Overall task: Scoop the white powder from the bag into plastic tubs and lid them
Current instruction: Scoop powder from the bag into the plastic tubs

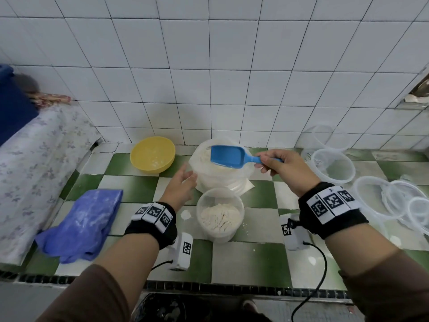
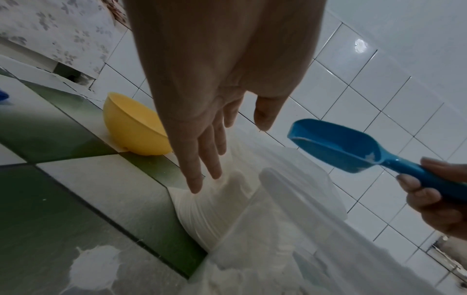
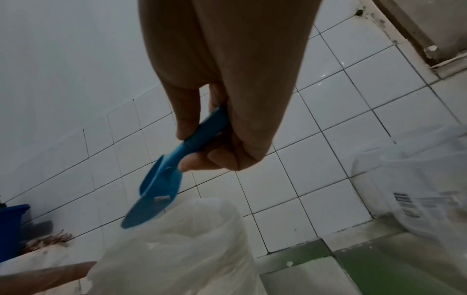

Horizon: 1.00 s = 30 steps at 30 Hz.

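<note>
The person's right hand gripped the handle of a blue scoop, thumb on top and fingers curled under it, holding the scoop above the mouth of the plastic bag of white powder. Only a little powder clung to the inside of the scoop. The bag stood on the green-and-white tiled counter, close to the white tiled wall.

The left hand held nothing; its fingers were straight and spread, reaching towards the left side of the bag. From the wrist view the fingertips lay just over the bag's wrinkled plastic, though I could not tell if they touched it.

In front of the bag, nearer the person, stood an open plastic tub partly filled with powder, with no lid on it. A yellow bowl sat to the left of the bag by the wall, and a crumpled blue cloth lay further left. On the right were empty clear tubs and several loose lids.
</note>
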Each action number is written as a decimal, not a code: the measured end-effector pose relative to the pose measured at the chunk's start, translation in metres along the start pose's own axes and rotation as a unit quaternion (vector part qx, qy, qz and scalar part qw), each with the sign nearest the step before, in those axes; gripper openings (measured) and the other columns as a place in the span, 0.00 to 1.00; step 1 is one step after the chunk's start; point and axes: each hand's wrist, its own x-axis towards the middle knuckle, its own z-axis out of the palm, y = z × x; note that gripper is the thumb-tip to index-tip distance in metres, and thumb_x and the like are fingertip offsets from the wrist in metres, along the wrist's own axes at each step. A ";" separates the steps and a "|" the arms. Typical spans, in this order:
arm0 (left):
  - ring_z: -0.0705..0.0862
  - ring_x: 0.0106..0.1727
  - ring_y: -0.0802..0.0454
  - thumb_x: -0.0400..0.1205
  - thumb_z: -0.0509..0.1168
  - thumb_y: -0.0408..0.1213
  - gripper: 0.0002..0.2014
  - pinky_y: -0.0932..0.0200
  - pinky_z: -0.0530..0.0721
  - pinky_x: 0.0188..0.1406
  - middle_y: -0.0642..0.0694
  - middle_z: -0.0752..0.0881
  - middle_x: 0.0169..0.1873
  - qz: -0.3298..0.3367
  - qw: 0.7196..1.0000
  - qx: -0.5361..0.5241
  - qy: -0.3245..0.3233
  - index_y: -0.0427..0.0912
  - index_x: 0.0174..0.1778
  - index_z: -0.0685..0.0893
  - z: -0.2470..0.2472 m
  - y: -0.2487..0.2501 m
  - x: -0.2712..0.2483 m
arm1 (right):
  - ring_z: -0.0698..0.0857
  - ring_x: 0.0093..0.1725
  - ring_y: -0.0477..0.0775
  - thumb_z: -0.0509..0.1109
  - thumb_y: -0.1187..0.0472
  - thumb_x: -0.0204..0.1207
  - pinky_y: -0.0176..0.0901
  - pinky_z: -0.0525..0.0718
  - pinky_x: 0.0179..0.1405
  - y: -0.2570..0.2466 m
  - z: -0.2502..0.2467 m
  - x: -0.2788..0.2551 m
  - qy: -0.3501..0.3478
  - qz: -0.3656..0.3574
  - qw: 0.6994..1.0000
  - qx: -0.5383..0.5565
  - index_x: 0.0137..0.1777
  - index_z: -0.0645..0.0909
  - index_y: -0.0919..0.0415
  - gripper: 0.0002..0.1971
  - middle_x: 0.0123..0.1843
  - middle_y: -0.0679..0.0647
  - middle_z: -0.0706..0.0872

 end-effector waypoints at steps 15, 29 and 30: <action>0.74 0.73 0.43 0.82 0.66 0.48 0.37 0.38 0.79 0.64 0.49 0.71 0.76 -0.010 1.000 0.028 0.002 0.56 0.84 0.54 0.002 0.008 0.027 | 0.79 0.55 0.63 0.60 0.73 0.75 0.49 0.77 0.53 -0.014 0.029 0.040 -0.006 -0.156 0.833 -0.531 0.59 0.80 0.67 0.14 0.54 0.62 0.82; 0.81 0.64 0.38 0.79 0.71 0.37 0.36 0.41 0.87 0.49 0.43 0.77 0.70 -0.037 0.998 0.046 0.001 0.54 0.81 0.62 0.006 0.003 0.042 | 0.85 0.54 0.61 0.58 0.70 0.76 0.50 0.84 0.54 -0.023 0.040 0.059 -0.133 0.003 0.858 -0.496 0.50 0.85 0.72 0.14 0.52 0.63 0.87; 0.81 0.64 0.38 0.79 0.71 0.37 0.36 0.40 0.87 0.49 0.43 0.77 0.70 -0.036 0.998 0.049 0.004 0.53 0.81 0.62 0.006 0.002 0.042 | 0.85 0.54 0.60 0.58 0.70 0.77 0.48 0.83 0.54 -0.022 0.039 0.061 -0.130 0.016 0.870 -0.475 0.51 0.85 0.72 0.14 0.53 0.63 0.88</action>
